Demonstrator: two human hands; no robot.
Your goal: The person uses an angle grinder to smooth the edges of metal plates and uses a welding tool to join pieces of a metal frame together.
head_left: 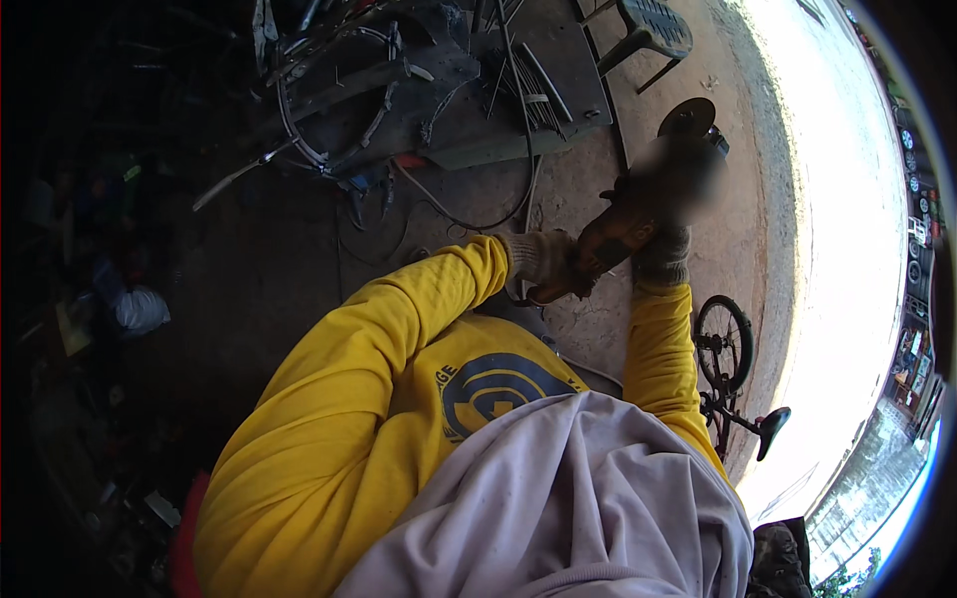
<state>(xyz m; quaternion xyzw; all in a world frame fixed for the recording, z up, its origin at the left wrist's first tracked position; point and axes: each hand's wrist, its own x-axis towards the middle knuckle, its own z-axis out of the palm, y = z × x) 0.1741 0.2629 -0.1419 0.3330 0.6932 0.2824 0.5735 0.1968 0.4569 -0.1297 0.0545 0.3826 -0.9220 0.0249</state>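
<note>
The left grip, in a knit-cuffed glove, is closed around the rear part of an orange-brown grinder, which extends forward and right from it. The right grip is at the grinder's front end, but blur covers it, so I cannot tell how its fingers stand. A round disc sits just ahead of the right grip. Farther ahead of the left grip, thin rods lie on a dark surface. A bicycle stands behind and right of the right grip.
</note>
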